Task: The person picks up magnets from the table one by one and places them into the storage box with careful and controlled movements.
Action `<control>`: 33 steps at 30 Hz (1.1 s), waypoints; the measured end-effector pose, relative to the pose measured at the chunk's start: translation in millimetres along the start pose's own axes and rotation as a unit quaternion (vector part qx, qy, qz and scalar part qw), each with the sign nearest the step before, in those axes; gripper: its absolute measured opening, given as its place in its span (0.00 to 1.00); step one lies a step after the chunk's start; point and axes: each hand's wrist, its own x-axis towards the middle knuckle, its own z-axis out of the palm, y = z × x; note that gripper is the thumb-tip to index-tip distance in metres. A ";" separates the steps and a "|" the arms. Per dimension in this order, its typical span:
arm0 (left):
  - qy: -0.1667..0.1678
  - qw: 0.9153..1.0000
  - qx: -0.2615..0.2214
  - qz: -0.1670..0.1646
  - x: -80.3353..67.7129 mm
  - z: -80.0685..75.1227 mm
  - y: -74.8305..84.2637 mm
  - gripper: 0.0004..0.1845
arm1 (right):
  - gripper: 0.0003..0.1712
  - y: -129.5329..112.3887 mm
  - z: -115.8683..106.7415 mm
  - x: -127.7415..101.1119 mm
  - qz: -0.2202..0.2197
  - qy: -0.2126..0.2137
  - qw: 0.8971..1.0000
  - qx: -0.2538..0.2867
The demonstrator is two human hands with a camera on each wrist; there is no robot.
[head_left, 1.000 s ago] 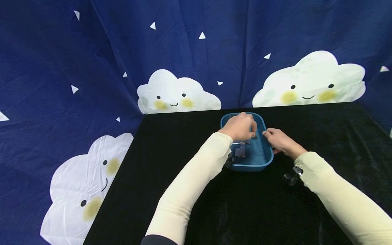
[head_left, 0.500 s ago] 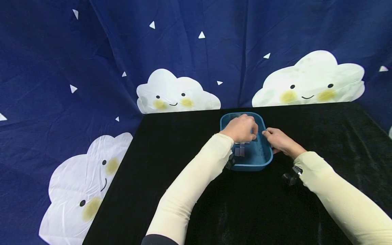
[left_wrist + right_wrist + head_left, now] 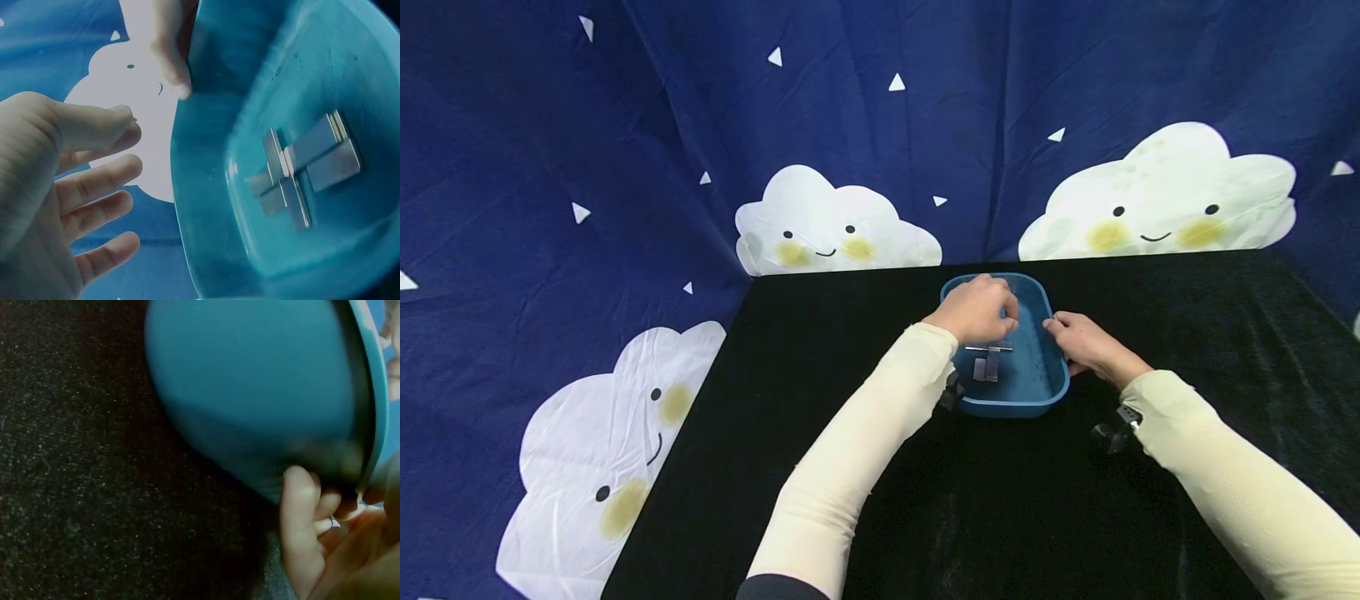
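Observation:
A blue plastic tub with rounded corners stands on the black surface. Several small flat, shiny grey rectangular pieces lie inside it, clustered crosswise, some on edge. My left hand hovers over the tub. In the left wrist view, the left hand has its thumb and index tips close together and its other fingers loosely extended, with no piece visible between them. My right hand grips the tub's right rim. In the right wrist view, the right hand has its fingers against the tub's outer wall.
The black cloth spreads around the tub on the table. Behind it hangs a dark blue curtain printed with white clouds and triangles. Cream sleeves cover both forearms.
My left hand has drawn slightly left and up from lower over the pieces. One of the nearer pieces now sits at a slant. The right hand keeps its hold on the rim.

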 end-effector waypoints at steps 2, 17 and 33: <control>0.008 1.000 0.002 -0.005 -3.6 -0.1 -5.9 0.10 | 0.24 0.2 0.0 -0.5 0.005 0.000 1.000 0.000; 0.085 0.993 -0.048 -0.067 -40.3 -12.5 -56.1 0.11 | 0.26 -1.0 -1.5 -2.4 0.017 -0.010 1.000 0.024; 0.147 0.981 -0.099 -0.084 -87.1 8.7 -77.0 0.23 | 0.18 2.1 2.7 -10.6 0.020 0.006 0.999 0.035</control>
